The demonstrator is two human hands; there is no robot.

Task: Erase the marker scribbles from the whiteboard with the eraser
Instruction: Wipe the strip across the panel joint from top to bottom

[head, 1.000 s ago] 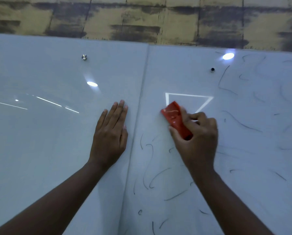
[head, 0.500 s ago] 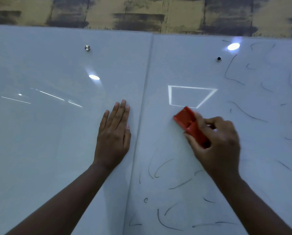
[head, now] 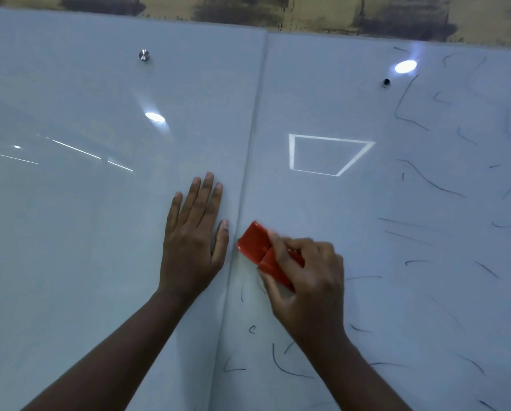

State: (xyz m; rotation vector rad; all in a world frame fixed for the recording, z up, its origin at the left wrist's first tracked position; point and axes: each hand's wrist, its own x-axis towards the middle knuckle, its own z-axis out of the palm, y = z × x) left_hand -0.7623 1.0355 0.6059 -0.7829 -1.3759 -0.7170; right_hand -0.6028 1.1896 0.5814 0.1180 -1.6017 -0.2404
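Left of the vertical panel seam (head: 250, 161), our left hand (head: 193, 232) lies flat, fingers straight, on the glossy white whiteboard (head: 70, 247). Just right of it, our right hand (head: 304, 280) grips the red rectangular eraser (head: 255, 243); we should press evenly, sweeping rightward over the dark marker scribbles (head: 432, 180).

Both bare forearms are coming up from the bottom of the view, angling in toward each other. The left hand (head: 193, 238) is lying flat, palm down, fingers straight and close together pointing up, thumb sitting out to the right side. The right hand (head: 304, 280) is doing the gripping: fingers curling over the top of the eraser (head: 257, 247), thumb pinching along its lower edge, knuckles facing up-right. The wrist is bending a little, with the hand tilting up-left. The fingertips are looking a bit blurry. The two hands are near each other, not touching.
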